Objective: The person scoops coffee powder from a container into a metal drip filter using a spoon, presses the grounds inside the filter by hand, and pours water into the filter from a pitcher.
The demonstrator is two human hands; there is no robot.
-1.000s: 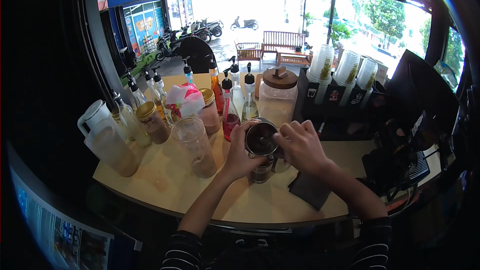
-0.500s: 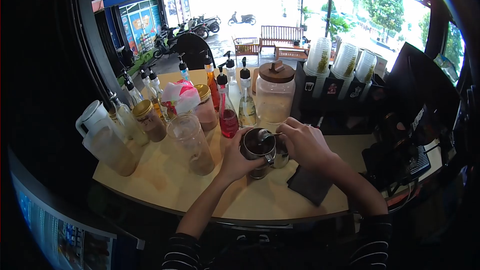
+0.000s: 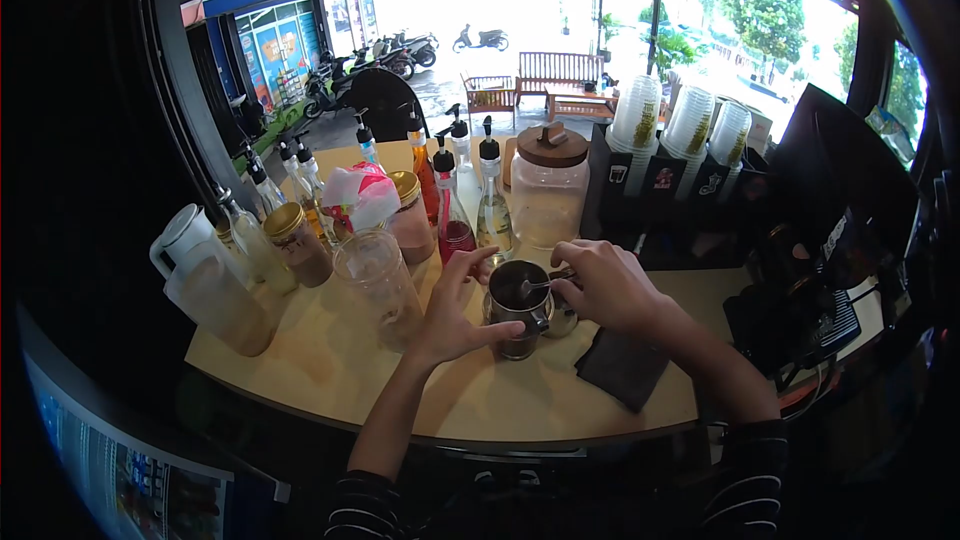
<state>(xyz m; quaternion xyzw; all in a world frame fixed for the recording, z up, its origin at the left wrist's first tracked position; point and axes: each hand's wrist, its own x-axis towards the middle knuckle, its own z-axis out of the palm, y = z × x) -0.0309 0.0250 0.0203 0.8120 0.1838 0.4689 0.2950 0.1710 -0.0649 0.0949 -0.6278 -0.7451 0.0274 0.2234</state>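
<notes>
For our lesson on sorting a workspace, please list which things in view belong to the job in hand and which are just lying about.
In use:
metal mug
spoon, held in the mug by the right hand
left hand, open beside the mug

Apparently just standing or lying about:
dark cloth
wooden-lidded jar
pump bottles
stacked clear cups

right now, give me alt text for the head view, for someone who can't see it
The right hand holds a spoon in a metal cup over a counter, the left hand open beside it. Pump bottles and a lidded jar stand behind; a dark cloth lies nearby.
</notes>
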